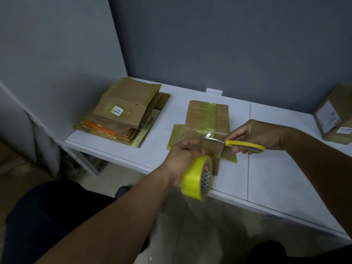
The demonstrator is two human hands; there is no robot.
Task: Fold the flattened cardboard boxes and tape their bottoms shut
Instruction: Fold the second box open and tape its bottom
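A cardboard box (208, 116) stands on the white table (276, 168) with its taped bottom flaps up and yellowish tape across them. My left hand (185, 152) grips a roll of yellow tape (196, 178) at the table's front edge, with fingers through the core. A strip of tape runs from the roll up to the box. My right hand (257, 135) holds yellow-handled scissors (242, 143), whose blades point left at the tape strip over the box's near edge.
A stack of flattened cardboard boxes (123, 113) lies at the table's left end by the grey partition. A folded box with white labels (335, 115) stands at the right edge. The table's front edge lies just under the tape roll.
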